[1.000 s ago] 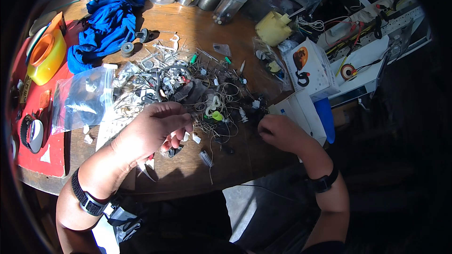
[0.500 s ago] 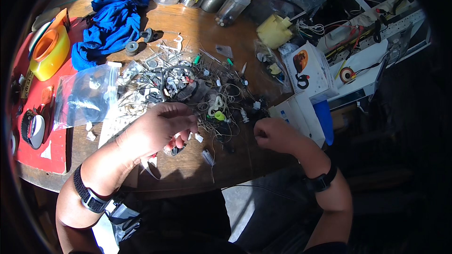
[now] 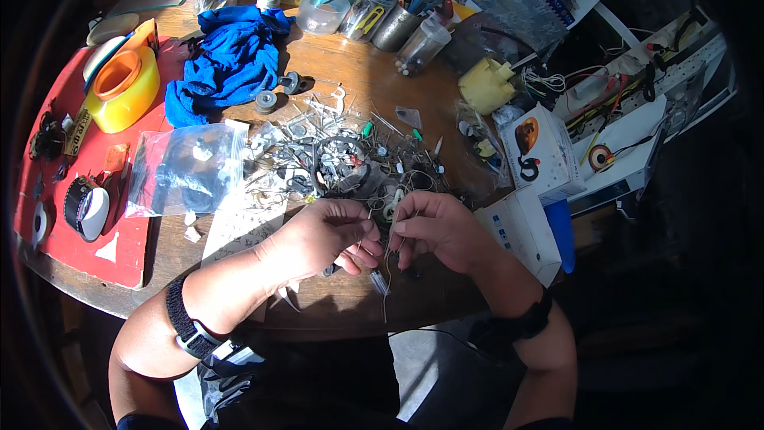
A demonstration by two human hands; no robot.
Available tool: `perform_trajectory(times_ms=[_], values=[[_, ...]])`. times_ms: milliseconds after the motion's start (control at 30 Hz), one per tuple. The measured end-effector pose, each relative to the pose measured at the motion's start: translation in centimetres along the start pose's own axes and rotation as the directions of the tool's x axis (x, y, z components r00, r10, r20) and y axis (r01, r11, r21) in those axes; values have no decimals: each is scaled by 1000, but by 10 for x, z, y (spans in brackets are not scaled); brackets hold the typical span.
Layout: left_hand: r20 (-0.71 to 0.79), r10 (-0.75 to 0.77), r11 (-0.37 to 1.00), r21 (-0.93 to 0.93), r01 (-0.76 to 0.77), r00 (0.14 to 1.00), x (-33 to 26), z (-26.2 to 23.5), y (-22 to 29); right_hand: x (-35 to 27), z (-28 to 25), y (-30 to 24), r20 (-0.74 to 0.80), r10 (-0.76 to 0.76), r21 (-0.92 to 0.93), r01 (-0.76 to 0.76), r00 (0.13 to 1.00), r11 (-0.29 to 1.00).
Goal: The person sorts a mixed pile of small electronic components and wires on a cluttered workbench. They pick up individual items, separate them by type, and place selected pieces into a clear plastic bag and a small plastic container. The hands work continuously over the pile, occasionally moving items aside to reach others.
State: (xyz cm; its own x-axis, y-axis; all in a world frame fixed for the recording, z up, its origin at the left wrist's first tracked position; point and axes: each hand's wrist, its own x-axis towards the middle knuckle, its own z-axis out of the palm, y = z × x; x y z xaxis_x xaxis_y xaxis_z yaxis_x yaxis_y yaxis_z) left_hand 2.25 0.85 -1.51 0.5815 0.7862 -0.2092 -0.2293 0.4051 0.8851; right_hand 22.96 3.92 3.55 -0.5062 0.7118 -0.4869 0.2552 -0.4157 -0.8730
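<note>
My left hand (image 3: pixel 333 232) is closed in a pinch at the near side of the pile, with a thin, pale wire-like piece (image 3: pixel 360 242) showing at its fingertips. Close to it on the right, my right hand (image 3: pixel 436 231) pinches a thin pale cord (image 3: pixel 387 279), which hangs toward the table's front edge. Whether both hands grip the same strand, I cannot tell. Just beyond the hands spreads a tangled pile of small parts (image 3: pixel 326 155), with cords, screws and plastic bits. A small clear plastic piece (image 3: pixel 380 281) lies below the fingers.
At left, a clear zip bag (image 3: pixel 187 171) lies beside a red board (image 3: pixel 119 231) bearing a yellow-orange tape dispenser (image 3: pixel 127 95). Behind are a blue cloth (image 3: pixel 227 64) and containers of tools (image 3: pixel 395 28). A white box (image 3: pixel 541 151) and an open carton (image 3: pixel 521 231) stand right.
My right hand has moved left to meet my left hand, and its fingers now pinch the cord. The view has shifted, so the table's things appear farther right.
</note>
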Motion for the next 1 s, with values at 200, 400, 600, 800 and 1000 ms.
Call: perform_trajectory(times_ms=[200, 400, 600, 800, 1000], values=[[-104, 14, 994, -102, -25, 994, 5, -6, -7, 28, 25, -15, -23, 33, -107, -36, 999, 994], [-110, -87, 984, -162, 68, 990, 8, -13, -4, 32, 32, -33, -4, 78, -253, -77, 997, 964], [-155, -79, 982, -179, 51, 985, 6, -8, -3, 28, 37, -39, -1, 52, -343, -49, 999, 938], [-122, 6, 977, -209, -31, 993, 10, -11, -3, -3, 11, -36, -83, -160, -543, 90, 984, 835], [-152, 9, 984, -176, -36, 988, 7, -10, 1, -65, -64, 4, -480, -98, -663, -287, 872, 691]])
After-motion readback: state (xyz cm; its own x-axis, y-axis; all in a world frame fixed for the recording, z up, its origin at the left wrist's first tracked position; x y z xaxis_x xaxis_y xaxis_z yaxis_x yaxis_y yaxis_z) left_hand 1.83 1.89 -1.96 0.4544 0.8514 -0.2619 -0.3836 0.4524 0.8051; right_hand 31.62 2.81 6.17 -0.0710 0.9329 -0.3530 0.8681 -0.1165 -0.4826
